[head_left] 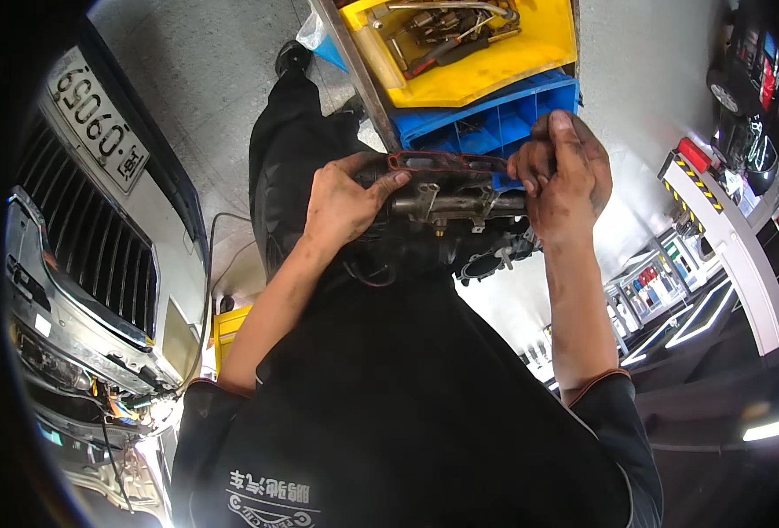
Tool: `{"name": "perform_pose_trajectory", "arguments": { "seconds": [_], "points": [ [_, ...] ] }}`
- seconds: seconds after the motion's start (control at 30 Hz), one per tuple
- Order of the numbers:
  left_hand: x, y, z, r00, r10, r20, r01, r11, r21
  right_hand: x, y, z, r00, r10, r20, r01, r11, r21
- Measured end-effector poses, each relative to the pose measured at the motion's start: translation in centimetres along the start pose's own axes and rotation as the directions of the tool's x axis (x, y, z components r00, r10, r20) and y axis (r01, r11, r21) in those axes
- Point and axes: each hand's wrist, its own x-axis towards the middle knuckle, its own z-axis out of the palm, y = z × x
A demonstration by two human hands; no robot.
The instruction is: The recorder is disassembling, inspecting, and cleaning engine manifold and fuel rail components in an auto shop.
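Note:
A dark engine intake manifold [416, 179] is held up in front of my body, with a red seal [446, 157] outlining the openings along its far edge. My left hand [343, 201] is closed around its left end, thumb on top. A grey metal rail [460, 204] runs along the near side of the manifold. At the right end my right hand [572, 172] has its fingers curled and pinched together. Beside those fingertips is a small blue piece [506, 182]; whether they grip it is unclear. Below, a round-mouthed housing [482, 266] shows partly.
Beyond the manifold stand a yellow bin [468, 81] with hand tools and a blue divided tray [495, 123]. A vehicle front with a dark grille [90, 220] is at left. Another person's dark-trousered leg [288, 150] is close by. A pale lift post [741, 255] rises at right.

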Motion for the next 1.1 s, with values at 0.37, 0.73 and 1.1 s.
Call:
{"name": "perform_pose_trajectory", "arguments": {
  "seconds": [0.37, 0.73, 1.1],
  "points": [
    [0.2, 0.5, -0.4, 0.998, -0.048, 0.045, 0.047, 0.999, 0.012, -2.2, 1.4, -0.6, 0.990, -0.140, 0.009, 0.138, 0.983, 0.118],
    [0.6, -0.2, 0.1, 0.998, 0.056, 0.016, -0.057, 0.998, 0.034, -0.9, 1.1, -1.5, 0.980, -0.179, 0.090, 0.171, 0.981, 0.096],
    [0.1, -0.8, -0.7, 0.996, 0.062, -0.062, -0.055, 0.992, 0.112, 1.2, -2.6, -6.2, 0.942, -0.332, 0.041, 0.316, 0.923, 0.220]
  ]
}}
